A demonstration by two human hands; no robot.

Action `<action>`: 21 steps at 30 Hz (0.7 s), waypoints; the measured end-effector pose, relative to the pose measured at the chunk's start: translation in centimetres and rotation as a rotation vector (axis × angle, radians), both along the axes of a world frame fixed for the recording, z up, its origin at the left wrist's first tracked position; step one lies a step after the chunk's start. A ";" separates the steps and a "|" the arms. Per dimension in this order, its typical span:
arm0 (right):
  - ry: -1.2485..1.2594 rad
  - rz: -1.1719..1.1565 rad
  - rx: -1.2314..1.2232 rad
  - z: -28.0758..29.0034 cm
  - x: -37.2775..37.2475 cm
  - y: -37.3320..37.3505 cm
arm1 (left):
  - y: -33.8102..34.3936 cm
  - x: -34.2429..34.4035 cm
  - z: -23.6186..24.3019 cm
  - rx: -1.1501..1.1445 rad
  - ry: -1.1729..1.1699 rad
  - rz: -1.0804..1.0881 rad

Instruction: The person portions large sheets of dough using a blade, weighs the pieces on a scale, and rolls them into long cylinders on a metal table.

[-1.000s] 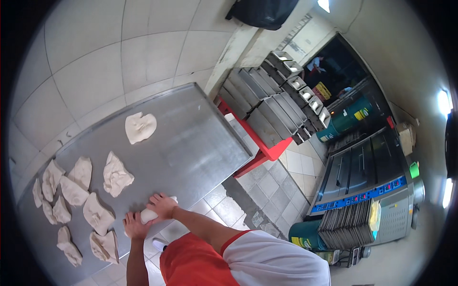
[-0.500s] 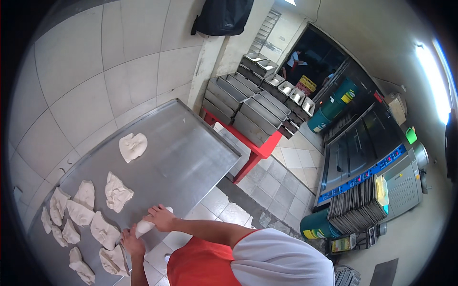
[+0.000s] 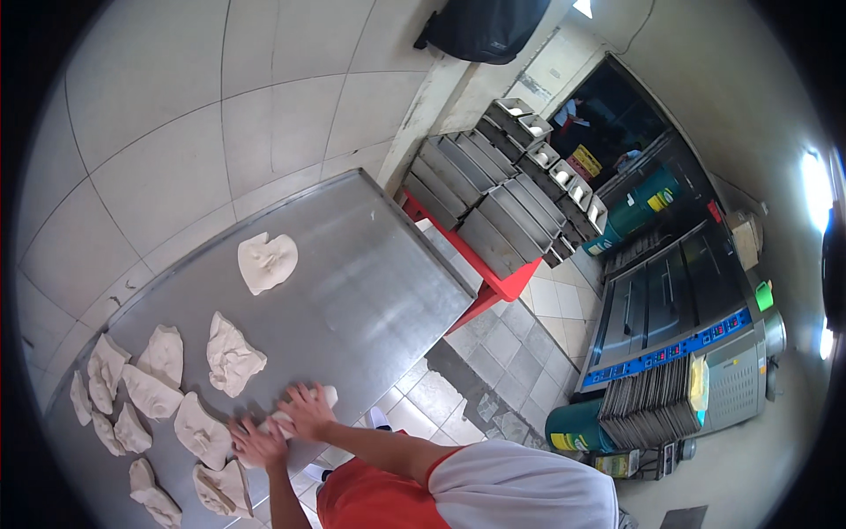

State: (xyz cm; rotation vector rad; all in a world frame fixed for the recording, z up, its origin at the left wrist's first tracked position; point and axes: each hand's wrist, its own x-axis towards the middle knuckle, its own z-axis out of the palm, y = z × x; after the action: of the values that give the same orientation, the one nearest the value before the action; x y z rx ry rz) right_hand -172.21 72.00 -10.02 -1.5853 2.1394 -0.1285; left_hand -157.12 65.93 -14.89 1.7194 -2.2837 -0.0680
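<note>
I have both hands down on a dough roll (image 3: 330, 396), its pale end poking out just beyond the right hand (image 3: 306, 412), on the side away from the left hand (image 3: 258, 443), which hides the other end. To work it well, I judge that the pressure should be light and equal, with both hands travelling together, so the roll neither thins in one spot nor twists. The fingers of each hand are spread and laid over the top, not closed round it; the two hands are close together, the left one lower in view. From the left hand the forearm drops steeply to the lower edge; from the right hand it slants down and rightward to a white sleeve (image 3: 520, 476). A dimpled dough piece (image 3: 203, 430) lies just left of the left hand, so I would mind those fingertips; a crumpled dough piece (image 3: 233, 354) lies farther ahead on the steel table (image 3: 352, 282).
</note>
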 end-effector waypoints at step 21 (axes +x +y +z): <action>0.054 0.155 -0.272 -3.5 2.9 12.5 | 11.3 1.0 -1.1 0.216 0.039 -0.289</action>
State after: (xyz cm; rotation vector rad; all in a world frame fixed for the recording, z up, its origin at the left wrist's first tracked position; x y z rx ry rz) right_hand -169.33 84.48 -13.52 -1.9213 2.0992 -0.3415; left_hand -156.10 77.24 -16.02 1.4493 -2.5566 -0.4168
